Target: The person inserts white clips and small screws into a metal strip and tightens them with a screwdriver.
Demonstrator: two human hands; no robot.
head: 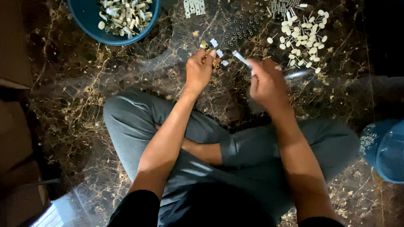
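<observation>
I sit cross-legged on a dark marble floor [75,92]. My left hand [200,69] is closed around a small brass-coloured metal part [205,45] with white plastic pieces [219,53] beside it. My right hand [265,82] pinches a thin silvery pin [241,58] that points toward the left hand. The two hands are a short gap apart, just above the floor in front of my knees.
A blue bowl [90,19] of mixed white and metal parts stands at the top left. Small dark rings [244,27], white plastic caps [305,40] and metal pins [282,6] lie on the floor ahead. A blue container [385,149] stands at the right, brown boxes [14,138] at the left.
</observation>
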